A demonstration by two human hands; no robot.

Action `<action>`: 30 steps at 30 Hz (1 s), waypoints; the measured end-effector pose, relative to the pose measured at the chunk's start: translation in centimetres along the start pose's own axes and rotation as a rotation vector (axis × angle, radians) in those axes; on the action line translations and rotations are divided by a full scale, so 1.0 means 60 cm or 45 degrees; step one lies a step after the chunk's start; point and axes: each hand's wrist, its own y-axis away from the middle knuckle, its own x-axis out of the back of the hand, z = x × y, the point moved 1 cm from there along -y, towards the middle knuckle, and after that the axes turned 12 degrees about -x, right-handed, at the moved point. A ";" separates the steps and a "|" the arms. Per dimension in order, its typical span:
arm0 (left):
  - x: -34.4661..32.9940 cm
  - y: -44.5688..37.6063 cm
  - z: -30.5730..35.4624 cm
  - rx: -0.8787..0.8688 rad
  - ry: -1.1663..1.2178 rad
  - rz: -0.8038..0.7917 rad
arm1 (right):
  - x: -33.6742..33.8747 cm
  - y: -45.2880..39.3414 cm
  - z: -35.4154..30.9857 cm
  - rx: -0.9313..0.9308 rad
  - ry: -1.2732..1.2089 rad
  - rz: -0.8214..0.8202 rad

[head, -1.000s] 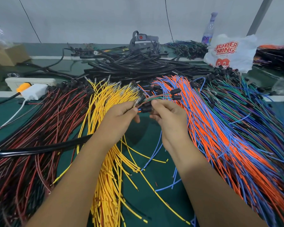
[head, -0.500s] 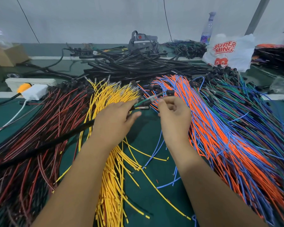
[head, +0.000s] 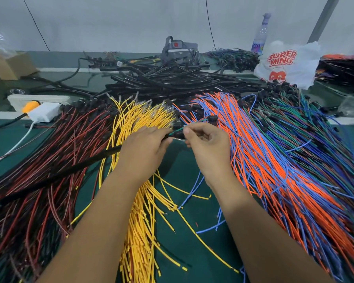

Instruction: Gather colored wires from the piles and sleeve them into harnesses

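Feeding is under way at frame centre: the black sleeve [head: 74, 170] is being gripped at its mouth by the left hand [head: 145, 148], while gathered wire ends [head: 177, 132] are being pinched by the right hand [head: 208, 144]. Next, careful alignment is being called for.

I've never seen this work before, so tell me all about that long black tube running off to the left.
The long black sleeve tube looks like smooth, flexible plastic. It lies slanted across the red and black wire pile. The left hand grips its upper end, where thin coloured wires emerge toward the right hand, which pinches them. Orange shows at its lower end.
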 end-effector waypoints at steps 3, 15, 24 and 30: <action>0.000 0.001 0.002 0.012 0.022 0.007 | 0.001 -0.001 -0.004 0.000 -0.010 -0.001; 0.033 -0.005 -0.008 0.079 0.036 -0.102 | 0.000 -0.004 -0.018 0.067 -0.365 -0.032; 0.179 0.004 -0.064 0.299 0.166 -0.022 | -0.023 0.011 -0.111 0.080 -0.660 0.022; 0.276 0.013 -0.111 0.630 0.294 0.192 | -0.126 0.076 -0.163 0.079 -0.259 -0.280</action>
